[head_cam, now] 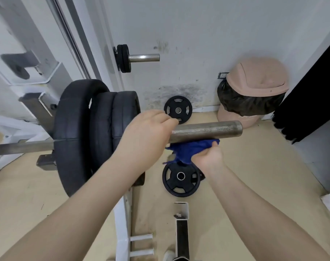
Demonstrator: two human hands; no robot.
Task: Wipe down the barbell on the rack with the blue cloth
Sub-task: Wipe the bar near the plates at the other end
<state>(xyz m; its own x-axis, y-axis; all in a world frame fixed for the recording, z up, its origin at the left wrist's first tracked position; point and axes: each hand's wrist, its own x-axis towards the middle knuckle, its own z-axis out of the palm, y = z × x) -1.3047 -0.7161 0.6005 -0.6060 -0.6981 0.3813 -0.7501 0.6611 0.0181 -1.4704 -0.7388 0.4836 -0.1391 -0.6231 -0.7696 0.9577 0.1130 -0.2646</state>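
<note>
Blue cloth point(190, 150) is bunched in the right hand point(209, 157) under the grey metal barbell point(207, 129); the left hand point(147, 134) grips the bar.

My left hand point(147, 132) covers the bar point(207, 129) next to the plates point(96, 136), and the rack point(28, 59) up top-left is a blur.

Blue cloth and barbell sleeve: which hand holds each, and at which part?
The right hand grips the bunched blue cloth under the barbell sleeve. The left hand wraps over the sleeve beside the weight plates.
</note>
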